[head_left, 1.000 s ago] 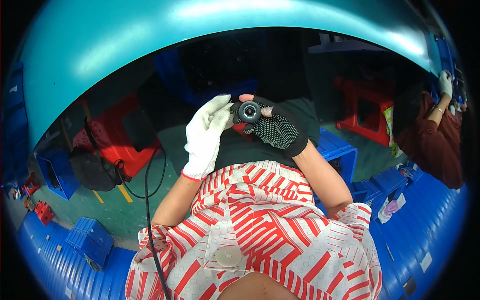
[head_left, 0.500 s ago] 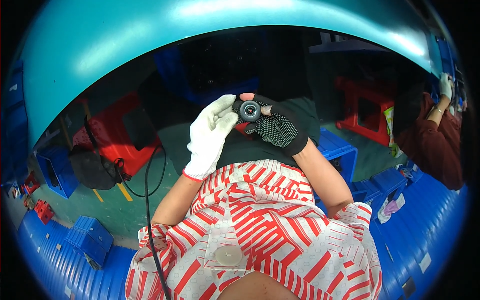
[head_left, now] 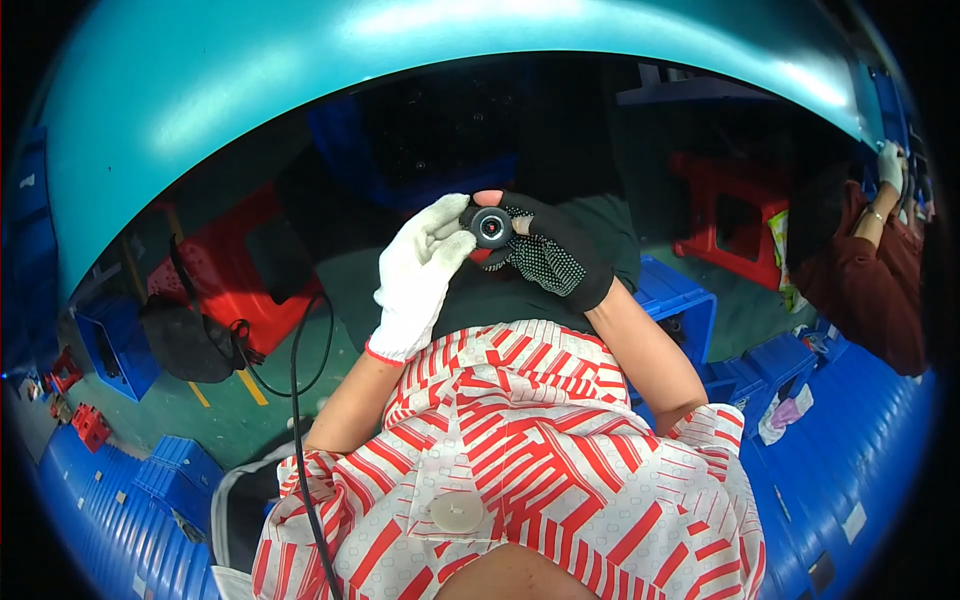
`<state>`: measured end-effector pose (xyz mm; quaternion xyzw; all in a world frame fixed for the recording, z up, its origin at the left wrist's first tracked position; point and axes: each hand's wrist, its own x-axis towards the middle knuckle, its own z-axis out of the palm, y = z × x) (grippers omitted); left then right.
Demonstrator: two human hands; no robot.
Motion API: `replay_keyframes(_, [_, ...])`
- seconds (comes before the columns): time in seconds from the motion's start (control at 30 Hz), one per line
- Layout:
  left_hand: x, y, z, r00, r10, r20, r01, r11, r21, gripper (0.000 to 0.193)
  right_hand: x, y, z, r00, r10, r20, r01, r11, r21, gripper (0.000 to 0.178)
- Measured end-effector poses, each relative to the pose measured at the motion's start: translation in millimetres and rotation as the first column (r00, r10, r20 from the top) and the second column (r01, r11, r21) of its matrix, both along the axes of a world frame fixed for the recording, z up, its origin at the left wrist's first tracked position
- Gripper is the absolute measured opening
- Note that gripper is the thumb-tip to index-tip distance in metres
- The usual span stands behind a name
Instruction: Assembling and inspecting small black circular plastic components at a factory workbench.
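Observation:
Both hands meet above my lap around a small black wheel [head_left: 491, 228], with a silvery ring and a reddish centre, its round face turned up. My left hand [head_left: 420, 255] wears a white knit glove; its thumb and fingers pinch the wheel's left side. On my right hand [head_left: 553, 250] is a black glove with white grip dots and bare thumb and fingertips. Its fingers curl round the wheel from the right and behind. A bit of red shows just under the wheel, too small to name.
A teal tabletop [head_left: 250, 70] curves across the far side. Red stools [head_left: 240, 270] stand left and right, near blue crates [head_left: 680, 300]. A black cable [head_left: 297, 440] hangs down my left side. At far right another person's gloved hand [head_left: 890, 165] works.
The wheel has shifted slightly left and down, and its face has tilted a little. Both hands keep their grip. A grey and white shape has come in at the lower left.

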<state>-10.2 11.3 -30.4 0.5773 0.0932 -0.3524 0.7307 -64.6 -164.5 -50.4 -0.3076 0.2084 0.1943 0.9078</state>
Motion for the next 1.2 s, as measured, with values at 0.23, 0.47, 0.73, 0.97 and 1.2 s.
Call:
replay_keyframes(0.23, [-2.2,3.0,-3.5,1.000,-0.020,-0.021,0.019,0.999,-0.031,0.042,0.1,3.1,1.1,0.999,0.050,-0.004,-0.049,0.964,-0.263,0.043])
replay_keyframes(0.47, [-1.2,4.3,-7.6,0.994,-0.072,-0.086,0.070,0.997,-0.020,0.039,-4.5,7.2,-6.3,0.944,0.254,0.210,0.002,0.632,-0.775,0.037])
replay_keyframes(0.73, [-5.1,6.5,-15.9,0.991,-0.073,-0.116,0.065,0.995,-0.075,0.039,-4.1,4.8,0.5,0.934,0.318,0.163,-0.041,0.548,-0.835,0.033])
replay_keyframes(0.97, [-4.2,4.2,-8.0,0.991,-0.076,-0.113,0.072,0.997,-0.037,0.039,-4.7,9.5,-4.1,0.954,0.265,0.144,-0.020,0.533,-0.846,0.033])
replay_keyframes(1.2, [-4.0,6.5,-9.8,0.988,-0.104,-0.114,0.095,0.992,-0.083,0.038,-1.2,8.1,-0.7,0.968,0.242,0.072,-0.092,0.602,-0.793,0.033])
